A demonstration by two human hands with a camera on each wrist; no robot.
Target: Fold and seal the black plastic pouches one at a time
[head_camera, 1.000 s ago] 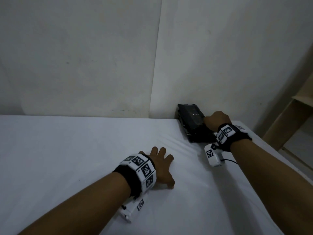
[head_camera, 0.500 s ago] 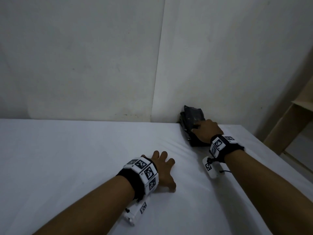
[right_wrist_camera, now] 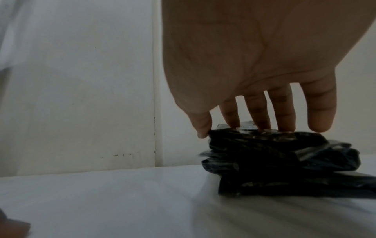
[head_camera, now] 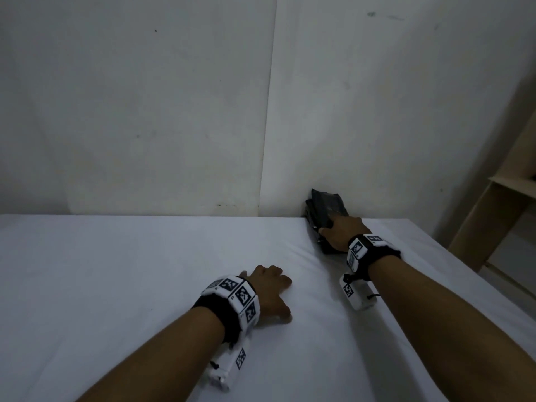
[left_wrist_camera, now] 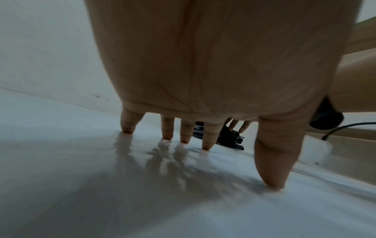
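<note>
The near end of the stack of black pouches (head_camera: 326, 210) lies hidden under the right hand (head_camera: 342, 232), and how many pouches it holds is hard to make out in the dim light. The plastic is crinkled and glossy, with a few loose edges sticking out of the pile, which sits at the far edge of the white table (head_camera: 116, 285) against the wall (head_camera: 145, 111). The right hand rests on top with fingers (right_wrist_camera: 258, 116) straight and thumb at the upper edge, gripping nothing. The left hand (head_camera: 271, 294), well to the near left of the stack, stands spread on its fingertips (left_wrist_camera: 207, 143) on the table, open. A wooden shelf (head_camera: 510, 198) stands beyond the right arm, partly cut off.
</note>
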